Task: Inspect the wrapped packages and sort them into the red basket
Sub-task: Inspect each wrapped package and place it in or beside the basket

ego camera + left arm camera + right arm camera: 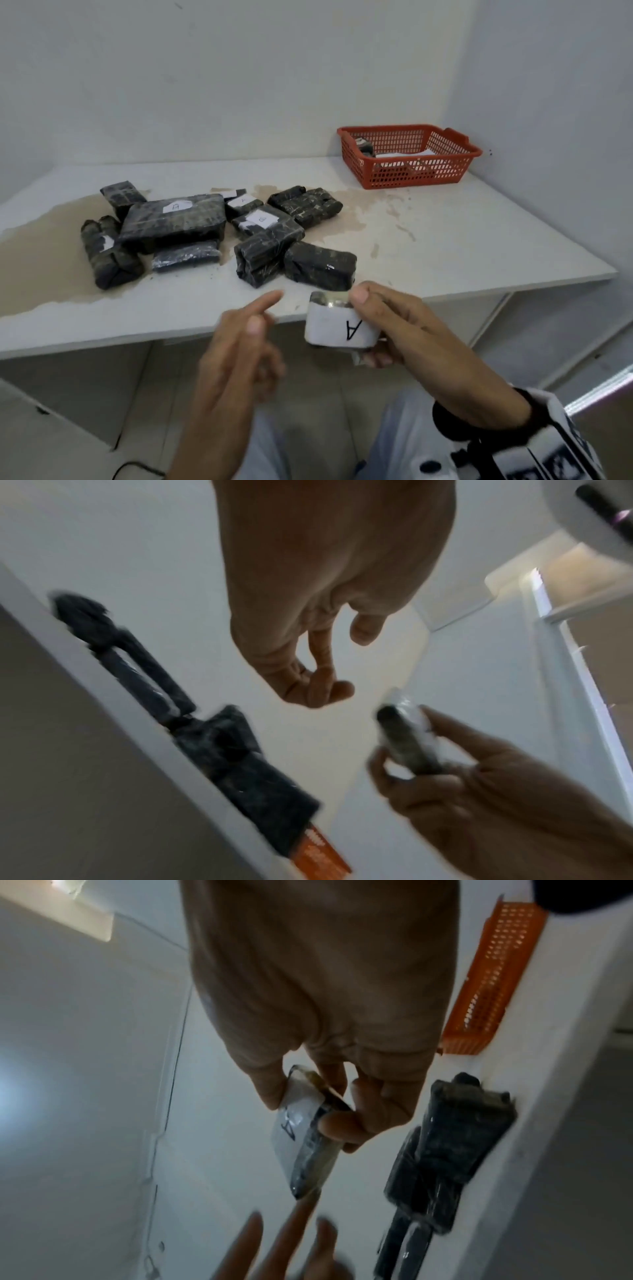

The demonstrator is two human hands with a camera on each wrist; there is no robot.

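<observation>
From the head camera, the right hand [394, 329] holds a small package [339, 325] by thumb and fingers just off the near edge of the table [445, 240], its white label turned up so a handwritten "A" shows. The left hand [239, 353] hangs just beside it, holding nothing, fingers loosely spread and one pointing forward. Beyond both hands, on the table, lies a pile of dark wrapped packages [212, 233], several with white labels. Far ahead and to the right of the holding hand sits the red basket [407, 154], with what looks like one dark bundle and something white already inside.

The left wrist view shows the left hand's fingers [318, 693] relaxed and gripping nothing, apart from the package pinched in the other hand. It is blurred.

The right wrist view shows thumb on the label and fingers curled under the package, the basket well past the knuckles.

My guess is the sorting has barely started: one piece is being checked, little is in the basket, and nearly the whole pile remains to inspect and carry over.
</observation>
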